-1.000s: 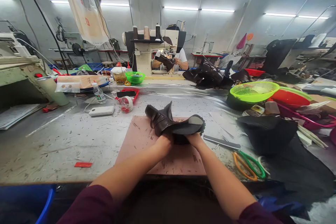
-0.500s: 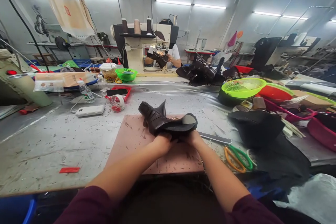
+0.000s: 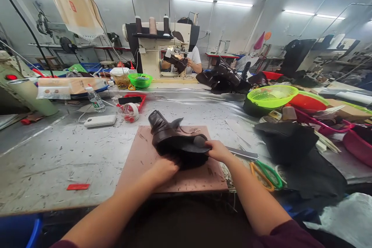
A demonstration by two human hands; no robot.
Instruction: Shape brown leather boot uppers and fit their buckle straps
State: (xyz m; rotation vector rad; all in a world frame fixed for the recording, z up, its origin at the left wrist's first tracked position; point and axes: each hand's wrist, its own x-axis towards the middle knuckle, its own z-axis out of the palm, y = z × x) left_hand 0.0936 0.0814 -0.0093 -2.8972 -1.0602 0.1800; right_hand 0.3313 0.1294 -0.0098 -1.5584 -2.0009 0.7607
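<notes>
Slid slightly left over the mat (image 3: 133, 159), the boot (image 3: 167, 137) lies on its middle, and my right hand (image 3: 217, 151) has come up to pinch the boot's right edge, so I have it from two sides. My left hand (image 3: 165, 168) is low at its near side, fingers hidden, their grip unclear; both forearms slant inward over the mat's near edge.

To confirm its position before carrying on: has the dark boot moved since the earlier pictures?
Yes, left: the dark boot has shifted across the pink board, its right end now farther from the grey strip.
</notes>
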